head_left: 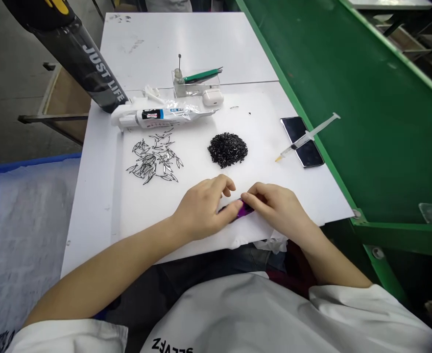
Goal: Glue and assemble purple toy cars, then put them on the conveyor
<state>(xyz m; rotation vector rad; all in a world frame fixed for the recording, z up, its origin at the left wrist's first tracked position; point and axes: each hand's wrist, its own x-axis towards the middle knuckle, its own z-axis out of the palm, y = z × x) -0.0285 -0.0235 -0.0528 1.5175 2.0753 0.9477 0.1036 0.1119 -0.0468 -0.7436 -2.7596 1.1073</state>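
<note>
My left hand and my right hand meet at the near edge of a white table. Both pinch a small purple piece between their fingertips, fingers curled. Just beyond them lies a heap of small black parts. To the left of it several thin dark leaf-shaped pieces are spread over the white sheet.
A glue tube in a bag and a black bottle stand at the back left. A clear holder with tweezers and a white earbud case sit behind. A phone with a syringe lies right, beside a green conveyor.
</note>
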